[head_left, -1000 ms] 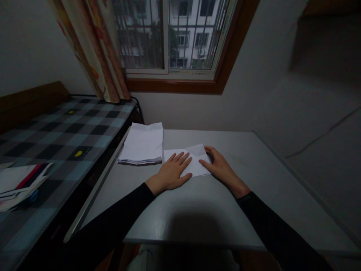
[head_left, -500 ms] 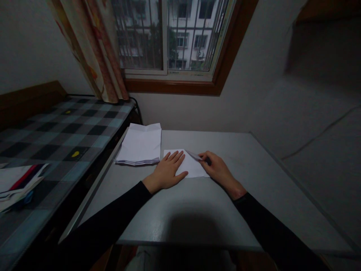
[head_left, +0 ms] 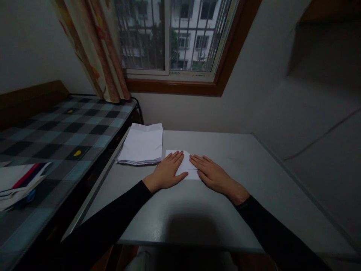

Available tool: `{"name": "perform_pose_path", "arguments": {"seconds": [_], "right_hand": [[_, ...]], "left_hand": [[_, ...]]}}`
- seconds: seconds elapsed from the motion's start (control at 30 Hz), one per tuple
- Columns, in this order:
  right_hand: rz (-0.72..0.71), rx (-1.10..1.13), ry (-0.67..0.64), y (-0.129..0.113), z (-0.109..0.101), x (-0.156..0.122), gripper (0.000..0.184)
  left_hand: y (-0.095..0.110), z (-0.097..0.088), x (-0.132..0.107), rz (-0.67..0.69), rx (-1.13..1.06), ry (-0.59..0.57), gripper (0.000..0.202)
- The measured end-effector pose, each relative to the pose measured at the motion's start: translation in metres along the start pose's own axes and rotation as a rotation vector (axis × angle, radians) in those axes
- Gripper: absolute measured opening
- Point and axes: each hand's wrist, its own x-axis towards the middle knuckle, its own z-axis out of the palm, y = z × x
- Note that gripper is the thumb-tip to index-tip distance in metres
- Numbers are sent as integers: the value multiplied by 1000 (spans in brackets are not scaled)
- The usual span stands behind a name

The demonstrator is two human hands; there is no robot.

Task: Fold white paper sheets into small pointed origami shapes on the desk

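Note:
A folded sheet of white paper lies on the grey table, partly covered by both hands. Flat on its left side rests my left hand, with the thumb stretched away from the fingers. My right hand presses down on the right side, fingers extended over a flap that is folded inward. A short dark line marks the flap's lower edge between the hands. Just beyond my left hand, a stack of white paper sits at the table's far left corner.
The grey table stands against the wall below a barred window. Along the left is a bed with a checked cover, bearing some folded papers or bags. A patterned curtain hangs beside the window.
The paper's right corner, held up by my right hand before, is now folded over to the left and pressed flat. My right hand has let go of it and flattened. My left hand stays put.

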Motion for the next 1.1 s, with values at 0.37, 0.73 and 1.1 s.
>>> {"name": "perform_pose_path", "arguments": {"seconds": [0.37, 0.73, 1.1], "right_hand": [[119, -109, -26, 0, 32, 35, 74], [147, -145, 6, -5, 32, 30, 71], [148, -132, -7, -13, 21, -13, 72]], "left_hand": [[0, -1, -3, 15, 11, -6, 86], [-2, 0, -3, -1, 6, 7, 86], [0, -2, -3, -6, 10, -16, 87]]}}
